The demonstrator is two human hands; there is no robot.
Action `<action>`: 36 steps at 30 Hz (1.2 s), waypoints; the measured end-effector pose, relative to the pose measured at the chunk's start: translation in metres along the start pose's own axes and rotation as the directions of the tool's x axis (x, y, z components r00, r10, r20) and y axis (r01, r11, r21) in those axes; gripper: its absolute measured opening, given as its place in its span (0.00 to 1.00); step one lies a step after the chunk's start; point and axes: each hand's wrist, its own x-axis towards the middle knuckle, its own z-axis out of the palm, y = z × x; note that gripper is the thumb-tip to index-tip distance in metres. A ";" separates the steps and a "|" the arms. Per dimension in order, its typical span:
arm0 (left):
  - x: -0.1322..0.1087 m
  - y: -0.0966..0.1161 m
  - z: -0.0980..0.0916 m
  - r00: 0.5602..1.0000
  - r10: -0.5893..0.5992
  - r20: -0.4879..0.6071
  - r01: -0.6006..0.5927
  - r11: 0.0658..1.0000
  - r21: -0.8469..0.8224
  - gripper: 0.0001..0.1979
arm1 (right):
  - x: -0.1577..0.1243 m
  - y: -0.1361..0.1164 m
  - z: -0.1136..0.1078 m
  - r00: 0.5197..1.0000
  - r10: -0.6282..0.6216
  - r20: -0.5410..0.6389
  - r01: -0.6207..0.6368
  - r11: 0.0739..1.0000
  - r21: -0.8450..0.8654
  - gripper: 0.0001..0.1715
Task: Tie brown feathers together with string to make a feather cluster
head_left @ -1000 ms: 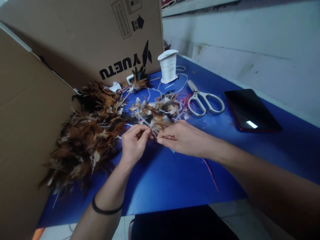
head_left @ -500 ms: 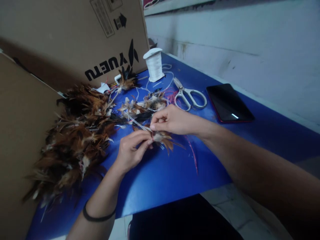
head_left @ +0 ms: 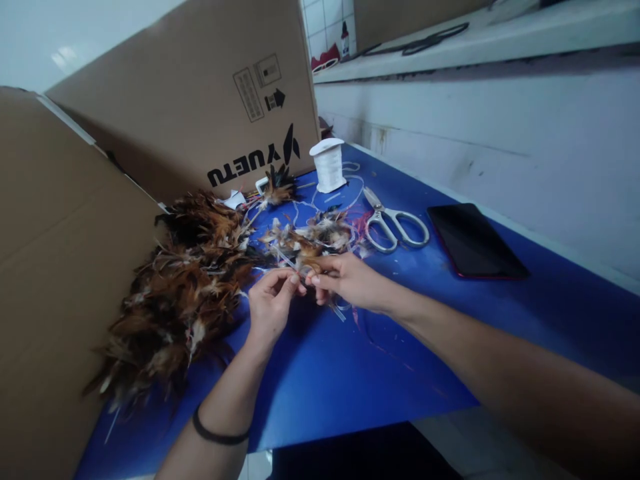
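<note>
My left hand (head_left: pixel 273 303) pinches the stem end of a small bundle of brown feathers with clear plastic strips (head_left: pixel 285 257) at it, just above the table. My right hand (head_left: pixel 345 280) meets it at the fingertips, closed in a pinch, and covers most of the bundle. A thin pink string (head_left: pixel 356 319) trails from under my right hand towards the lower right, blurred by motion. Loose feathers (head_left: pixel 327 230) lie just beyond both hands. A large heap of brown feathers (head_left: pixel 195 287) is on the left.
On the blue table (head_left: pixel 350 387) stand a white spool (head_left: pixel 329 167) and, nearer, scissors (head_left: pixel 395 223). A dark tablet or phone (head_left: pixel 477 240) lies to the right. Cardboard (head_left: pixel 190 100) rises behind and on the left; a wall (head_left: pixel 475 133) borders the far right side.
My view has tilted up, showing more shelf and wall. My right hand has turned and now covers the feathers that stuck out. The pink string has swung lower and to the right.
</note>
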 end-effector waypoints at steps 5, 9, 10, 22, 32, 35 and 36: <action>0.001 -0.005 -0.001 0.999 0.016 -0.041 -0.012 0.995 0.095 0.07 | 0.002 0.005 0.006 0.992 -0.077 -0.101 0.073 0.997 -0.039 0.05; 0.001 -0.010 -0.001 0.997 0.037 -0.061 -0.026 0.986 0.164 0.07 | 0.007 0.010 0.008 0.978 -0.166 -0.125 0.157 0.984 -0.079 0.07; 0.001 -0.012 -0.001 0.997 0.044 -0.065 -0.032 0.983 0.180 0.07 | 0.008 0.012 0.010 0.976 -0.175 -0.130 0.164 0.982 -0.090 0.07; 0.001 -0.003 0.003 0.944 0.330 -0.026 -0.259 0.785 0.563 0.06 | 0.008 0.013 0.023 0.931 -0.158 -0.330 0.096 0.976 -0.194 0.06; 0.000 -0.002 0.008 0.836 0.540 0.100 -0.442 0.553 0.706 0.07 | 0.010 0.014 0.028 0.896 -0.181 -0.405 0.150 0.983 -0.105 0.12; -0.001 -0.004 0.008 0.812 0.566 0.141 -0.473 0.497 0.728 0.08 | 0.012 0.019 0.028 0.882 -0.176 -0.436 0.148 0.984 -0.099 0.14; -0.001 -0.005 0.007 0.808 0.569 0.150 -0.478 0.487 0.731 0.08 | 0.013 0.020 0.027 0.880 -0.178 -0.441 0.151 0.984 -0.097 0.14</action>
